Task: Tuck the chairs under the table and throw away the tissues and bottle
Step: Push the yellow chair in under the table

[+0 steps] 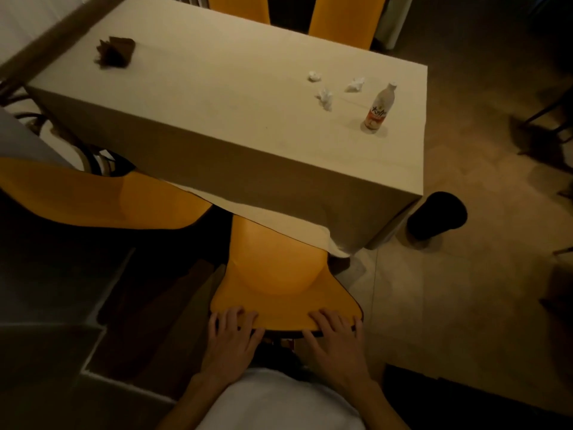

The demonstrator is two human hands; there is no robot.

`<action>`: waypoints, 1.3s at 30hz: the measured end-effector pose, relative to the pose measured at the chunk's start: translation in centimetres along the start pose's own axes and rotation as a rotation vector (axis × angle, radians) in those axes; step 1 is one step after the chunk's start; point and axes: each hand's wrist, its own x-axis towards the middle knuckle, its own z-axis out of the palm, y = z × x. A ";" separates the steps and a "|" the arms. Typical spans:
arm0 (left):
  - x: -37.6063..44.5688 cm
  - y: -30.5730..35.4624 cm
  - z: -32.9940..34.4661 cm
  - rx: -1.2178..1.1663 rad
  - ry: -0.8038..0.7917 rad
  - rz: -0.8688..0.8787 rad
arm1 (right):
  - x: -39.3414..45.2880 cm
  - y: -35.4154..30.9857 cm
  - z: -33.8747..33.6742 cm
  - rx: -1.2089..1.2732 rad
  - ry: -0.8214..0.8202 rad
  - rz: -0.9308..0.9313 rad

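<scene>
Two hands [231, 336] [336, 336] grip one chair [279, 274]; table [217, 125] holds three tissues [325, 97], one bottle [379, 108].

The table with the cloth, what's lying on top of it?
On the table stand a bottle upright, three crumpled tissues beside it, and a dark brown crumpled thing at the far corner. The cloth hides whatever is beneath.

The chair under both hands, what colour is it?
Orange-yellow chair, seen in the head view.
</scene>
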 end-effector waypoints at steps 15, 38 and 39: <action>1.3 -0.1 0.0 -0.020 -0.004 0.039 | 0.9 -0.3 0.0 -0.010 0.053 0.010; 14.9 -1.9 -4.8 -0.087 -0.046 0.151 | 11.4 -1.7 -3.4 0.040 0.199 0.073; 15.8 -2.0 -5.1 -0.092 -0.040 0.156 | 12.0 -1.9 -3.7 0.050 0.193 0.077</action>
